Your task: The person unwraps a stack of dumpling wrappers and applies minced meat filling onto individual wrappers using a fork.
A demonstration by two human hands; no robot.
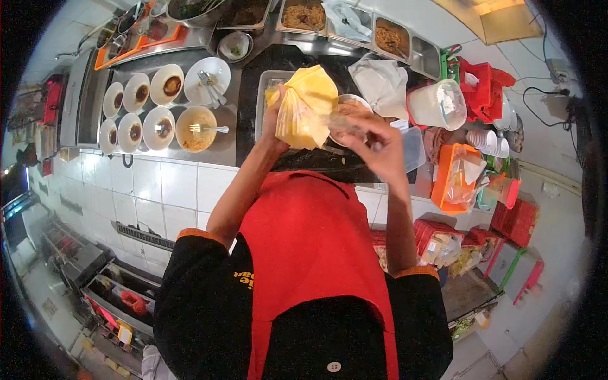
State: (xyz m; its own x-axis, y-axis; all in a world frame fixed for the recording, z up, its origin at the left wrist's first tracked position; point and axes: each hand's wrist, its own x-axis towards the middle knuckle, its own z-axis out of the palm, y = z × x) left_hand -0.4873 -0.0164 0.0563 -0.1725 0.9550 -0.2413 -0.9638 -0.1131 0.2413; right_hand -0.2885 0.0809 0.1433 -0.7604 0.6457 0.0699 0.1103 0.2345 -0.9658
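A fanned stack of thin yellow dumpling wrappers is held up over the counter. My left hand is closed around its left side, with most of the fingers hidden behind the sheets. My right hand is curled at the right edge of the stack, thumb and fingers drawn together. A greyish blur at its fingertips hides what they hold. Partly covered by the right hand, a bowl of pinkish-brown minced filling stands behind. Under the left hand and wrappers is a metal tray.
Several white bowls with dark sauce stand left, near a bowl with a fork and a plate of cutlery. Metal food pans line the back. A flour tub and orange basket are right.
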